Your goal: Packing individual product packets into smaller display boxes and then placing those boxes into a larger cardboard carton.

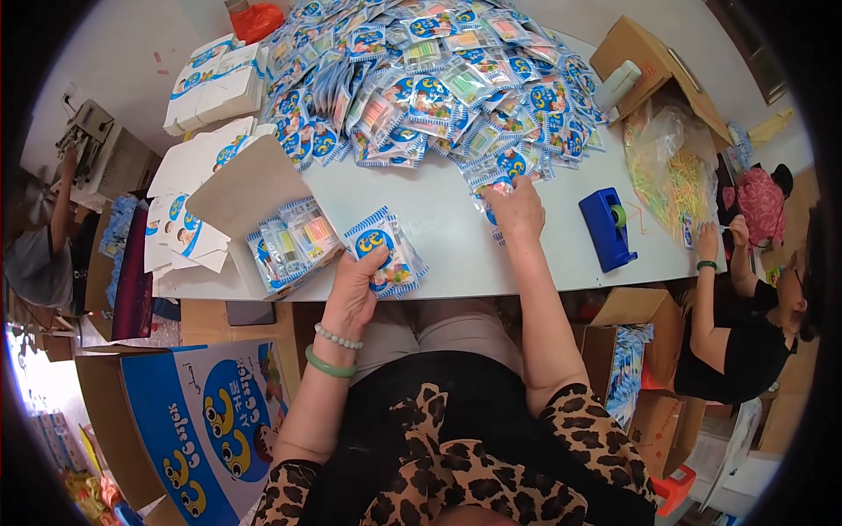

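Observation:
My left hand (353, 287) is closed round a small stack of blue-and-clear candy packets (405, 263), thumb on top, just above the table's near edge. My right hand (519, 213) reaches to the near side of the big packet pile (430, 96). Its fingers are closed on a packet (496, 186); how many lie under them is hidden. Left of my left hand, an open carton (254, 191) lies with its lid flap raised. Packets (303, 230) stand in a row inside it.
Flat white cartons (197, 167) and stacked ones (219, 88) lie at the left. A blue tape dispenser (605, 230) stands right of my right hand. Further right are a bag of thin coloured sticks (684, 175) and a co-worker (728, 342). Large boxes (202, 421) flank my legs.

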Demonstrator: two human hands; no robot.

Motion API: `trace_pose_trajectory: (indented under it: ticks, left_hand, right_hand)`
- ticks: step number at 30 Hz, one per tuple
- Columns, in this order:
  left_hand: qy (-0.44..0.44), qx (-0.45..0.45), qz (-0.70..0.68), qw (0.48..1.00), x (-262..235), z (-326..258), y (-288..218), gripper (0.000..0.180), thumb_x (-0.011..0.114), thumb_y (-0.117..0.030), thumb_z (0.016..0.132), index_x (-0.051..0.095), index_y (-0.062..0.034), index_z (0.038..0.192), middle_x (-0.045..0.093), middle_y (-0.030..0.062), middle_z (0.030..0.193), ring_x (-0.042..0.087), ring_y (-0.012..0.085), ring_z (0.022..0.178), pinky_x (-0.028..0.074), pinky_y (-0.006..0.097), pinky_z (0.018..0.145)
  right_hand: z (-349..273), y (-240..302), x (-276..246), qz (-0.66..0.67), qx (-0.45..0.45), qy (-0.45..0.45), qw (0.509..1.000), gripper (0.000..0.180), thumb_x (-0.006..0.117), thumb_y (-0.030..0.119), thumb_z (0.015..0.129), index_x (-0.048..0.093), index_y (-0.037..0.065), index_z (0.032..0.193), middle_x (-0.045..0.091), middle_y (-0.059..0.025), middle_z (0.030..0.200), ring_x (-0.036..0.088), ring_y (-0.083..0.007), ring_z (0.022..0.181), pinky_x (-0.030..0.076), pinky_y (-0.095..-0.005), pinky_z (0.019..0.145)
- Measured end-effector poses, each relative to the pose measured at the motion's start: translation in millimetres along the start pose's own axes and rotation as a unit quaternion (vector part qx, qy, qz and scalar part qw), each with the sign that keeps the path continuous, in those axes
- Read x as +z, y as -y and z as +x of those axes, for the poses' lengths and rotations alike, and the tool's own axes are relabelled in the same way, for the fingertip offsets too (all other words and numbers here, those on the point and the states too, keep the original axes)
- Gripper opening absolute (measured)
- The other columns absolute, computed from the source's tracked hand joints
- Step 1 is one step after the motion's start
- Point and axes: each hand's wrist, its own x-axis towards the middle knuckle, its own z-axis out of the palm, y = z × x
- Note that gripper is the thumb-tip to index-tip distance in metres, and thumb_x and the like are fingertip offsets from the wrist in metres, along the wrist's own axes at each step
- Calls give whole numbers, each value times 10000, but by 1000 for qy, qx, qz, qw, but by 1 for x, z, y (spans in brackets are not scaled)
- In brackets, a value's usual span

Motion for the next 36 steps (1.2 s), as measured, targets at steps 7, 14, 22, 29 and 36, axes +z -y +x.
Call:
trace_pose_trajectory:
  ticks: [7,14,22,29,36]
  left_hand:
    - [15,-2,31,999,-6,0,0,362,703,-52,822,555,-3,1149,665,96,1044,674,192,890,577,328,775]
    - [24,-3,44,999,-8,3,2,362,710,-58,819,553,-11,1142,667,88,1033,674,186,884,576,328,767]
    - [21,-9,48,999,-5,3,2,353,711,-52,818,553,-8,1130,667,87,1022,673,178,871,576,316,762]
    - [5,4,46,999,-9,4,2,328,684,-30,824,553,-5,1123,664,85,1007,671,169,845,578,298,727]
    - [-27,25,55,998,12,-2,3,324,657,8,806,569,-2,1118,669,83,992,668,162,840,572,283,711]
  right_hand:
    - [-21,-19,10,-91,-242,-57,964,358,716,281,739,543,29,928,563,-164,964,527,-357,930,411,-471,816]
    - [-18,-26,-2,-45,-200,-29,978,432,719,290,735,551,22,1030,550,-163,1019,514,-338,997,408,-456,850]
    - [-44,-22,3,-90,-335,-126,930,291,670,173,764,569,40,1003,570,-104,917,541,-306,927,412,-446,773]
    - [-77,-5,-8,-7,-387,20,922,331,614,109,827,508,37,1133,613,-104,853,596,-321,828,465,-415,714]
    - [-69,-9,1,-20,-319,51,946,401,559,118,883,461,30,1262,624,-179,1079,610,-326,969,498,-385,792]
